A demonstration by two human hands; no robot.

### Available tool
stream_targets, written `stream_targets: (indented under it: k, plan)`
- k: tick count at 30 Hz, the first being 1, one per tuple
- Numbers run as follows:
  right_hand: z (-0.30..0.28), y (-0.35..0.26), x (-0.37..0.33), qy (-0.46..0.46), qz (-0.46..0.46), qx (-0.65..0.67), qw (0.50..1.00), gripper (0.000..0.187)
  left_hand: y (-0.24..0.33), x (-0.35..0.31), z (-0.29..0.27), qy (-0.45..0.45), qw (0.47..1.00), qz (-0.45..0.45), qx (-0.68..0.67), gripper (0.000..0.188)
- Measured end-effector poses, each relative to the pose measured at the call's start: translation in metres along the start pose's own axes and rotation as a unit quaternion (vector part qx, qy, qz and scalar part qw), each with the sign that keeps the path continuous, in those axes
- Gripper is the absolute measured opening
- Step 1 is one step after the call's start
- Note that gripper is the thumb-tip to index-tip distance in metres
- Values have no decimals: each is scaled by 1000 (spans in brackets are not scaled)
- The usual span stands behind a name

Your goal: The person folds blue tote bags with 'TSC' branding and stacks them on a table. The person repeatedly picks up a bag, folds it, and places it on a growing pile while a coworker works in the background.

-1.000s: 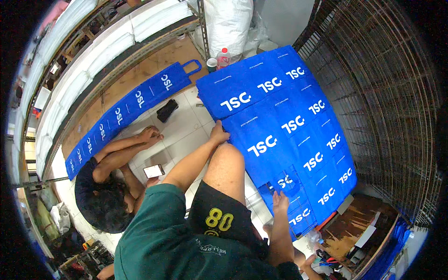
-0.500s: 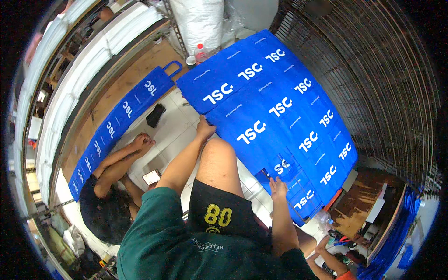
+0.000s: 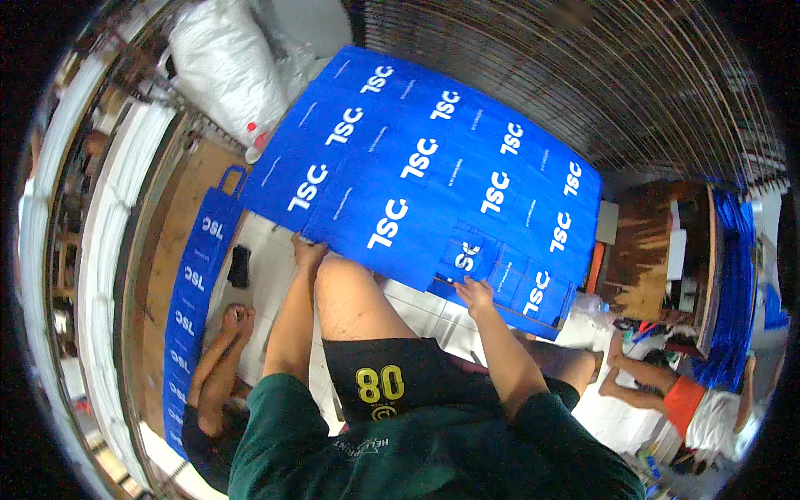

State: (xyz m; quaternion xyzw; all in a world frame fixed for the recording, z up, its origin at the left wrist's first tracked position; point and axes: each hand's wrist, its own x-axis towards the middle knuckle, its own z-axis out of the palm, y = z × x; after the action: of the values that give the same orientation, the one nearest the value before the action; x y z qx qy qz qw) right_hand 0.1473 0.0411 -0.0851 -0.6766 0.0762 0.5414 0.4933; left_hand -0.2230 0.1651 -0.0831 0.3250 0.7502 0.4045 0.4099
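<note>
A large stack of blue printed fabric sheets (image 3: 417, 158) with repeated white lettering lies in front of me, its near edge by my knees. My left hand (image 3: 308, 248) is closed at the near left edge, its fingers curled over the fabric. My right hand (image 3: 475, 296) is at the near edge further right, fingers bent together beside a small dark gap in the top layer. Something small and pale shows at its fingertips, too small to name. Next to it lies a smaller blue printed piece (image 3: 479, 257) with thin dark outlines.
At left, a blue strip with a loop handle (image 3: 196, 279) lies along a wooden board (image 3: 179, 187), and another person's hands (image 3: 239, 317) are beside it. A black object (image 3: 239, 265) rests on the tiled floor. Wire racking (image 3: 575, 92) stands behind; another person (image 3: 687, 400) sits lower right.
My view has turned, so the blue stack appears further left and the person at lower right shows more. My right hand has come closer to the dark gap; my left hand stays at the edge.
</note>
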Motion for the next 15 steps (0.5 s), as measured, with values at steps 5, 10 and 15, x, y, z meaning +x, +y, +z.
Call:
stream_targets:
  k: [5, 10, 15]
  plan:
    - [-51, 26, 31, 1, -28, -146, 989, 43, -2, 12, 1, -6, 988, 121, 95, 70]
    - [-90, -30, -15, -11, -168, -327, 930, 72, 31, 17, -5, -1, 983, 179, 39, 68]
    - [-215, -93, -97, 176, -378, -372, 829, 58, 111, -55, 29, -70, 976, 203, -38, 68]
